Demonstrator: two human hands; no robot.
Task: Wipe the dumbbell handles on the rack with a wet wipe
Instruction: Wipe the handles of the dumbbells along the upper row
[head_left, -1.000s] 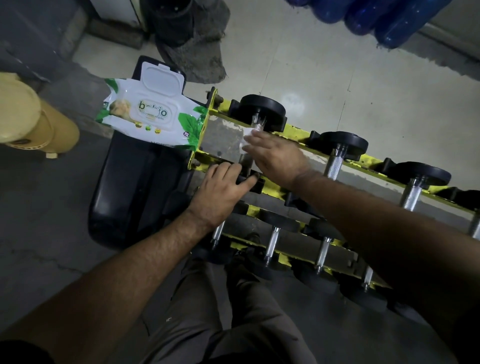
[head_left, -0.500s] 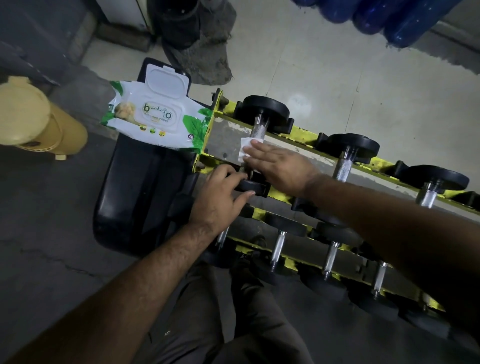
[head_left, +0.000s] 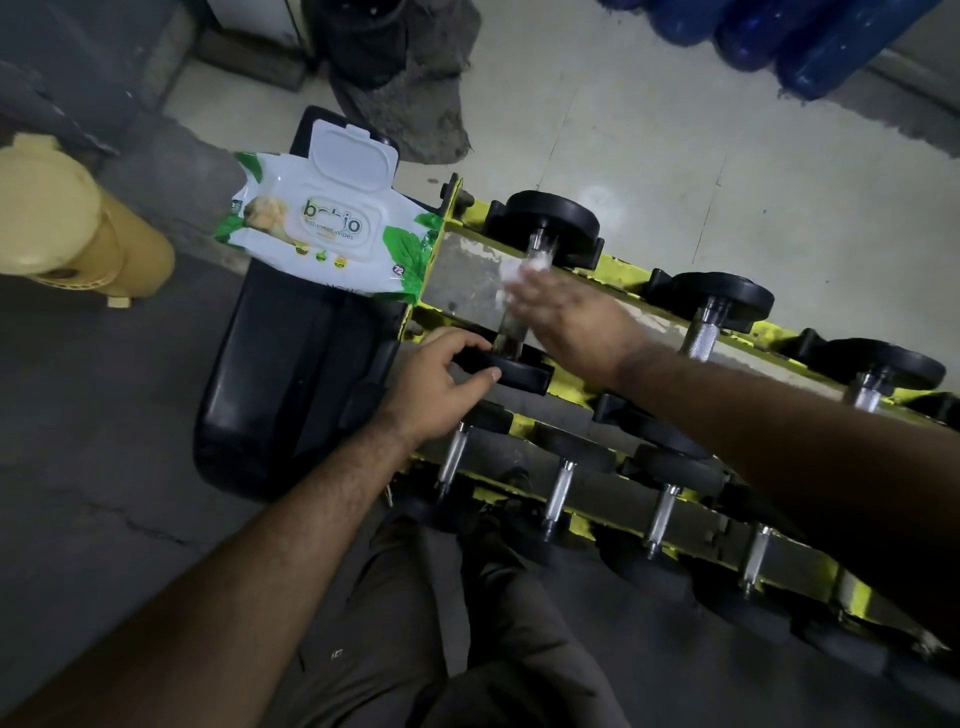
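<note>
A yellow dumbbell rack (head_left: 631, 273) runs from the middle of the view to the lower right, with black dumbbells on two tiers. On the leftmost top dumbbell, my right hand (head_left: 566, 325), blurred by motion, presses a white wet wipe (head_left: 519, 273) against the chrome handle (head_left: 511, 327). My left hand (head_left: 434, 382) grips the near black end plate (head_left: 519, 366) of that same dumbbell, thumb under its edge. The far plate (head_left: 550, 218) sits beyond the wipe.
A wet wipe pack (head_left: 327, 231) with its lid flipped up lies on a black bench (head_left: 283, 374) left of the rack. A yellow container (head_left: 67, 223) stands far left. Blue cylinders (head_left: 769, 36) lie at the top right. More dumbbells (head_left: 698, 338) fill the rack rightwards.
My right hand has slid the wipe along the handle toward the far plate. My left hand stays on the near plate. The camera has moved closer.
</note>
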